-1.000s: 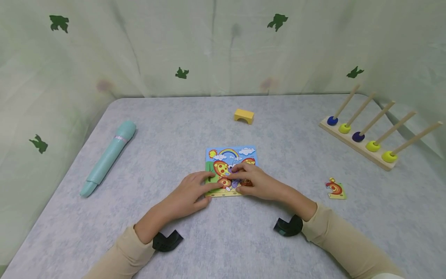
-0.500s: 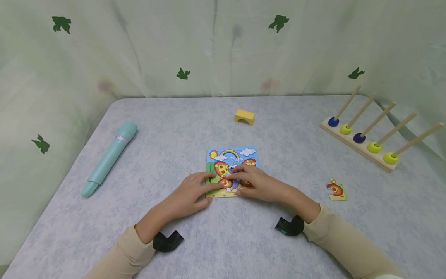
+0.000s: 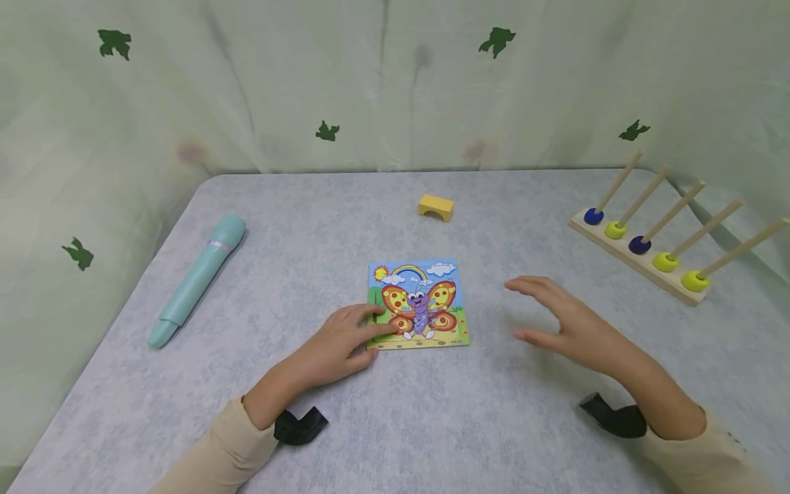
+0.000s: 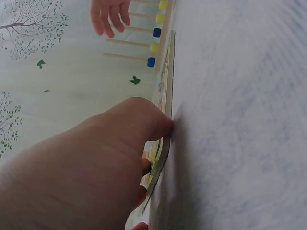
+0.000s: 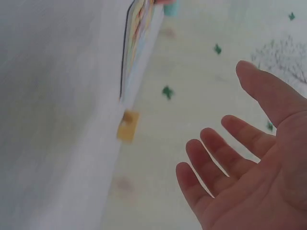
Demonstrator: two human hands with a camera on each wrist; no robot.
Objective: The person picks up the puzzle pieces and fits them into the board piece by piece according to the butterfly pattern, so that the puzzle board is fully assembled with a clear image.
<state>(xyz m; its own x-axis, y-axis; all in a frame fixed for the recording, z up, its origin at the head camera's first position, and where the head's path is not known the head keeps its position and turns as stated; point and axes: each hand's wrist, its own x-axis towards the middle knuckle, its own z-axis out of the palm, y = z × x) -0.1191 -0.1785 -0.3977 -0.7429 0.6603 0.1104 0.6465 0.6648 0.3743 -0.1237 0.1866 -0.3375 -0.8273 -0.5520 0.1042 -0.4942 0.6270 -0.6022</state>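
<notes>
A square jigsaw puzzle [image 3: 422,302] with a purple butterfly, a rainbow and a sun lies flat on the table. My left hand [image 3: 339,343] rests at its lower left corner, fingers extended over the picture. In the left wrist view the thumb [image 4: 160,125] touches the puzzle's edge. My right hand [image 3: 570,326] hovers to the right of the puzzle, thumb and fingers spread apart. The right wrist view shows nothing between those fingers [image 5: 204,167]. The loose puzzle piece seen earlier on the right is hidden behind the right hand and forearm.
Behind the puzzle stands a yellow arch block [image 3: 436,206]. A turquoise tube-shaped case [image 3: 199,280] lies at the left. At the back right is a wooden peg rack [image 3: 638,259] with blue and yellow beads on its pegs. A pale curtain [image 3: 278,82] hangs past the table's far edge.
My right hand has lifted off the puzzle and swung right, uncovering the butterfly's body and right wings. It now covers the spot of the loose piece. The left hand has stayed in place.
</notes>
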